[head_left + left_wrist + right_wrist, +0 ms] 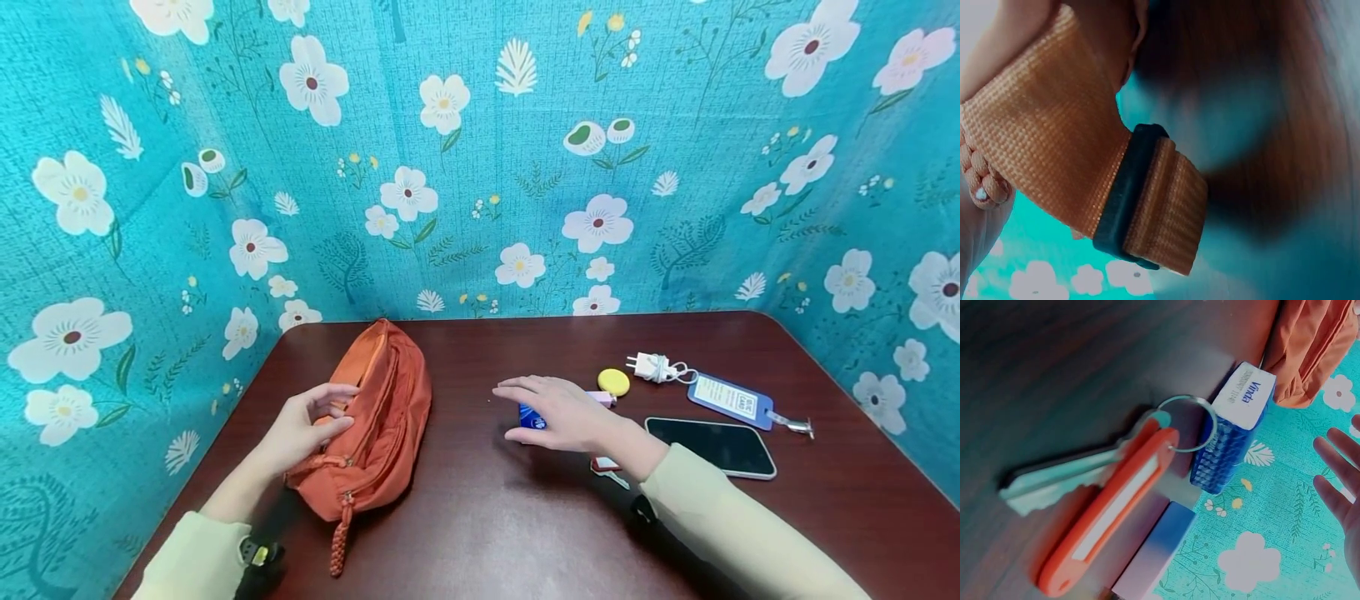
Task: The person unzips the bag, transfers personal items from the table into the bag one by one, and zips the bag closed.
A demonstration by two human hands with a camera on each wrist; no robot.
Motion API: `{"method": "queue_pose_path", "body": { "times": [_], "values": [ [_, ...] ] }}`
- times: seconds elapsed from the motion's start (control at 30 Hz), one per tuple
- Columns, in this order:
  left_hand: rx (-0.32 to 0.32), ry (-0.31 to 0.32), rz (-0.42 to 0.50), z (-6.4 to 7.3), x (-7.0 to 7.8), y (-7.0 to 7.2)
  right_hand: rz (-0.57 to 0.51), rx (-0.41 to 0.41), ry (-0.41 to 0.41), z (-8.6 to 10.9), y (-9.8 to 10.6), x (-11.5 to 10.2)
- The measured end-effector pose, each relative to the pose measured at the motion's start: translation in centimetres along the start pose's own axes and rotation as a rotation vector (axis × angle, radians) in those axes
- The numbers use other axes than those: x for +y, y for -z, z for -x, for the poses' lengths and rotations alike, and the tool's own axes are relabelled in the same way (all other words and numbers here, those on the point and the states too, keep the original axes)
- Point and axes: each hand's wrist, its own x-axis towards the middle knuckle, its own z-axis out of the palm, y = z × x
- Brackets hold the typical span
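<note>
1. Pale sleeves (742,525), nearest my head camera, reach in over a dark red-brown worktop (465,533).
2. Left hand (311,425) grips the edge of an orange bag (405,425) on the worktop's left side.
3. Right hand (566,412), fingers extended, hovers by a blue Vinda packet (531,417), holding nothing.
4. Around it I see a red-tagged key (1066,478) and yellow disc (613,382); farther right, a phone (712,446), white plug (651,367) and blue card holder (727,400).
</note>
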Motion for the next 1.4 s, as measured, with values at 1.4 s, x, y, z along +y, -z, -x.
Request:
{"method": "queue_pose_path", "body": {
  "times": [1.4],
  "values": [
    [-0.043,-0.053,0.095,-3.2,2.7,-10.4,0.032,0.130,0.159,-1.2,-0.4,-1.3]
  ]
}}
